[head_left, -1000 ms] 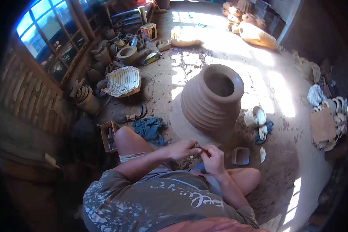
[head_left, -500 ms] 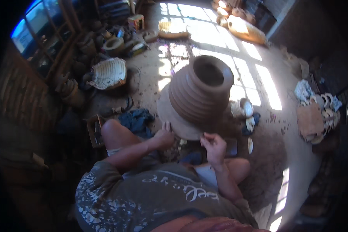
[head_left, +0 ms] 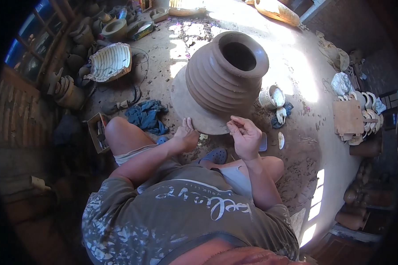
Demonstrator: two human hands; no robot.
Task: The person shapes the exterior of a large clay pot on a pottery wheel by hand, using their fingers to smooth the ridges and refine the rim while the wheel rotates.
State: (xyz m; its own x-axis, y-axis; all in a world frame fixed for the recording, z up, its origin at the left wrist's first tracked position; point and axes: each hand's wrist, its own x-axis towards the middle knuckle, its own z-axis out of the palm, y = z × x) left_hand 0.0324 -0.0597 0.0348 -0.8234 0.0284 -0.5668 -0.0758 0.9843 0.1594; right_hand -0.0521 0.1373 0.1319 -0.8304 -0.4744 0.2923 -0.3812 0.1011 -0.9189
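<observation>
A large ribbed brown clay pot (head_left: pixel 208 84) with a wide round mouth stands upright on a flat round wheel disc (head_left: pixel 181 106) in front of me. My left hand (head_left: pixel 188 134) lies at the disc's near edge, two fingers stretched out on its rim and the others curled under. To the right, my right hand (head_left: pixel 246 138) is at the disc's near right edge, thumb and fingers pinched together. Whatever is in that pinch, if anything, is too small to make out. Neither hand touches the pot's wall.
Right of the pot are a bucket (head_left: pixel 272 97), a dark cloth (head_left: pixel 288 108) and a pale oval piece (head_left: pixel 281 140). Left lie a blue-green cloth (head_left: pixel 147 115), a wooden box (head_left: pixel 95 134) and a ribbed curved shell (head_left: pixel 112 63). A brown board (head_left: pixel 348 117) sits at far right.
My view has tilted down, so everything sits higher in the picture. Both hands keep about the same places at the disc's edge, and the pot still stands on the disc.
</observation>
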